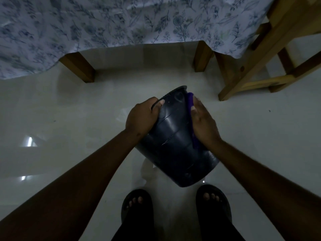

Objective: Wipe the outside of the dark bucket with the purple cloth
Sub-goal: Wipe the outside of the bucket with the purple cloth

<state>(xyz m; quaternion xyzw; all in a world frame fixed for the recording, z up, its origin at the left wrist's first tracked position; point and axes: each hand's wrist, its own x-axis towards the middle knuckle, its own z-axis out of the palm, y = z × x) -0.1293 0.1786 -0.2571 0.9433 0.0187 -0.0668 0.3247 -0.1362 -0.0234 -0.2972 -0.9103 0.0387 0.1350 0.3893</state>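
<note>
The dark bucket [175, 136] is held above the floor, tipped on its side with its rim pointing away from me and its base toward my feet. My left hand [141, 116] grips the bucket's left side near the rim, thumb over the wall. My right hand [204, 122] presses the purple cloth [190, 105] flat against the bucket's right side. Only a thin strip of the cloth shows between my palm and the bucket; the rest is hidden under the hand.
Pale glossy floor tiles [69, 119] lie below. A table with wooden legs [78, 66] and a blue floral cloth [121, 20] stands ahead. A wooden chair or stool frame [246, 72] is at right. My sandalled feet [137, 206] are under the bucket.
</note>
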